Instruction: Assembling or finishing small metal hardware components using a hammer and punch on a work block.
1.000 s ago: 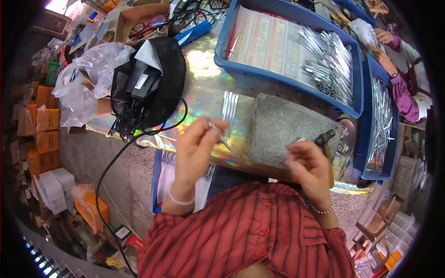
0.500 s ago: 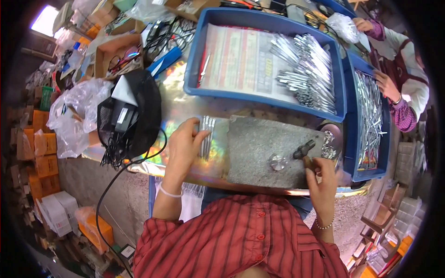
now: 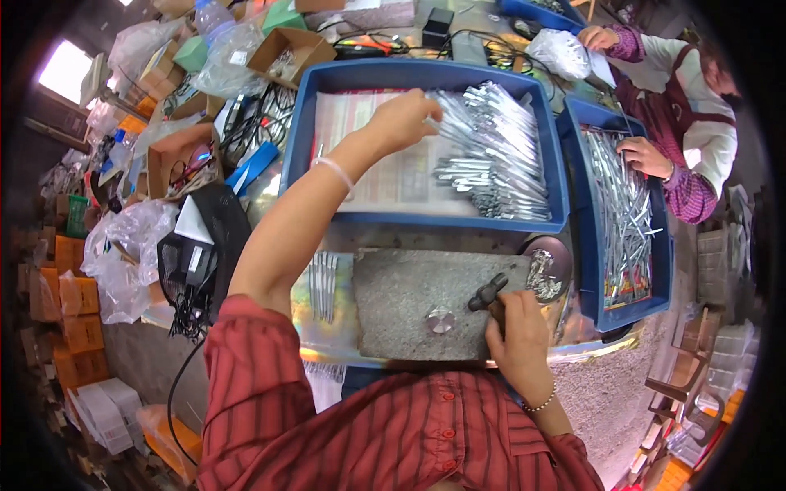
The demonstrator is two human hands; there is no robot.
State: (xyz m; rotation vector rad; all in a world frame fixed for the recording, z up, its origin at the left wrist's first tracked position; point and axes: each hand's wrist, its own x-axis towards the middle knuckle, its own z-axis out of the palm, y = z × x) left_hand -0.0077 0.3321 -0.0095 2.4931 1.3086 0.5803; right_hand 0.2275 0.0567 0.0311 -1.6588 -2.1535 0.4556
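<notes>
At upper centre of the frame, a blue tray lined with paper and heaped on its right side with silvery metal strips, the left hand reaching in with fingers pinched on the pile's near edge. To the right, a second blue tray of similar strips under another person's hand. At lower centre, a grey stone slab on a shiny, cluttered workbench, bearing a small metal disc, with the right hand curled around a dark hammer; boxes and bags at far left.

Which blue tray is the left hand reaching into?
The wide blue tray straight ahead, paper-lined with a heap of metal strips. The left hand touches that heap. The narrower blue tray at right is worked by another person's hand.
</notes>
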